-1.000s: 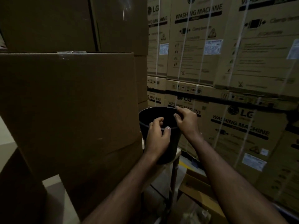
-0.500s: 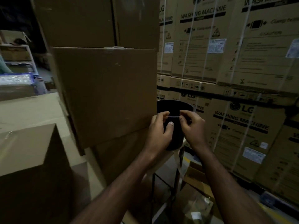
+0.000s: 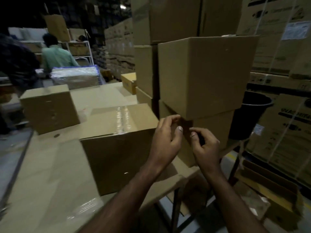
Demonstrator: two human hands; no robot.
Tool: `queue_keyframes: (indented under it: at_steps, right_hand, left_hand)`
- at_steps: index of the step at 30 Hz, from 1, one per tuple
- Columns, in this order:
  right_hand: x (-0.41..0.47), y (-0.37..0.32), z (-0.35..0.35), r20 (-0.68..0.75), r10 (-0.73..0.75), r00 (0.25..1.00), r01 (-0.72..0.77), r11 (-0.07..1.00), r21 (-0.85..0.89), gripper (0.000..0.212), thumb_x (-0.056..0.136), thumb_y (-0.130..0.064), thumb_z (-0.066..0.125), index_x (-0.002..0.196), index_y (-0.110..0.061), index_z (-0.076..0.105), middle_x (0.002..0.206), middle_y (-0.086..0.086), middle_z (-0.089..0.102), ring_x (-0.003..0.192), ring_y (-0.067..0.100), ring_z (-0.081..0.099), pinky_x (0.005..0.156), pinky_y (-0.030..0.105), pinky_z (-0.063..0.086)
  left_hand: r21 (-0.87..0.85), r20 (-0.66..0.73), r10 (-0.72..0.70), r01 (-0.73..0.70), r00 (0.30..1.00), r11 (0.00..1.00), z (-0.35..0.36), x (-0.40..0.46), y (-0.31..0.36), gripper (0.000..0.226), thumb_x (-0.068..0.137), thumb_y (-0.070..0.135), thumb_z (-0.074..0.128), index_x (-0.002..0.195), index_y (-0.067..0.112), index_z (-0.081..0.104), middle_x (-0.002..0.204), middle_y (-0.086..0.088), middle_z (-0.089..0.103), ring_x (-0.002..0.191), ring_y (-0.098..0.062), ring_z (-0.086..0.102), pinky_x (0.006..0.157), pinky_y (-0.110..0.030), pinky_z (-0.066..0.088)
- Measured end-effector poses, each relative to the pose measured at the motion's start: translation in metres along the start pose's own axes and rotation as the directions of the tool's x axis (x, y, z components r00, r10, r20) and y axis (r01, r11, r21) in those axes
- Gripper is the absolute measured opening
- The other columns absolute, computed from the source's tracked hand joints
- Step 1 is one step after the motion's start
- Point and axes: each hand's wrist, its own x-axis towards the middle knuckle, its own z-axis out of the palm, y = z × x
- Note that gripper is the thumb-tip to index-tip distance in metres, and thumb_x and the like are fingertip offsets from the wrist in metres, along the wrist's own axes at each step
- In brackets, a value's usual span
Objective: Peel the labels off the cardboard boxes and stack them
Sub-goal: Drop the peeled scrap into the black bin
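While both hands hang together in front of the stacked boxes, the left hand [image 3: 165, 137] has its fingers loosely curled and apart, and the right hand [image 3: 204, 146] pinches thumb to fingertip; whether a scrap of label sits in that grip I cannot tell, since the light is poor and nothing shows between the fingers. By my judgement the step in hand is to rid the fingers of any peeled scrap and turn to the next box. The taped cardboard box [image 3: 117, 148] rests on the bench [image 3: 50, 182] just left of the hands; a smaller box [image 3: 48, 108] stands further left. No label is plain on either from this side, so each wants turning to check its other faces.

To peel well, lift a corner with a nail and draw low along the face, so the board skin does not tear.

The stack's upper box [image 3: 205, 74] overhangs the one below, near the hands: a knock could shift it. A black bin [image 3: 249, 116] stands right of the stack, close to the bench edge. Open room lies left, over the bench.
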Motion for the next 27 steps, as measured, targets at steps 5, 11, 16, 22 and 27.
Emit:
queue_keyframes:
  at_steps: [5,11,16,22,27]
  right_hand:
    - [-0.017,-0.045,0.05,0.065,-0.015,0.998,0.011,0.998,0.056,0.018,0.093,-0.003,0.061,0.104,-0.013,0.071,0.096,-0.002,0.065,0.09,0.001,0.06,0.072,0.012,0.047]
    - [-0.018,-0.073,0.088,0.13,-0.076,0.989,0.07,0.996,0.053,0.024,0.094,-0.008,0.062,0.117,-0.012,0.067,0.108,0.0,0.06,0.097,0.005,0.059,0.075,0.014,0.052]
    - [-0.018,-0.07,0.104,0.211,-0.131,0.969,0.123,0.991,0.05,0.031,0.094,-0.009,0.062,0.125,-0.012,0.065,0.11,0.002,0.062,0.098,0.012,0.059,0.076,0.023,0.054]
    - [-0.016,-0.051,0.11,0.275,-0.102,0.956,0.112,0.993,-0.021,0.037,0.095,-0.016,0.061,0.132,-0.011,0.062,0.105,0.005,0.057,0.095,0.016,0.056,0.078,0.028,0.052]
    - [-0.001,-0.025,0.097,0.25,-0.005,0.968,0.042,0.989,-0.142,0.042,0.094,-0.02,0.061,0.135,-0.013,0.058,0.118,0.011,0.051,0.108,0.028,0.054,0.089,0.043,0.054]
  left_hand:
    - [0.085,-0.124,-0.031,0.042,0.992,0.995,-0.08,-0.018,-0.026,0.034,0.101,0.015,0.053,0.135,0.02,0.055,0.13,0.005,0.054,0.121,-0.005,0.052,0.1,-0.025,0.049]
    - [0.298,-0.402,-0.023,0.155,0.915,0.942,-0.149,-0.022,-0.054,0.028,0.098,0.012,0.054,0.124,0.017,0.062,0.124,0.0,0.06,0.119,-0.016,0.05,0.09,-0.028,0.047]
    - [0.37,-0.564,-0.127,0.387,0.816,0.845,-0.174,-0.029,-0.072,0.026,0.098,0.013,0.052,0.12,0.018,0.065,0.123,-0.008,0.058,0.118,-0.025,0.047,0.093,-0.036,0.044]
    - [0.358,-0.519,-0.196,0.419,0.832,0.835,-0.155,-0.037,-0.077,0.023,0.1,0.009,0.051,0.114,0.013,0.068,0.123,-0.009,0.055,0.118,-0.025,0.049,0.081,-0.006,0.032]
    - [0.396,-0.466,-0.128,0.335,0.876,0.855,-0.122,-0.028,-0.073,0.024,0.097,0.003,0.053,0.112,0.014,0.07,0.119,-0.005,0.058,0.116,-0.022,0.05,0.08,0.003,0.03]
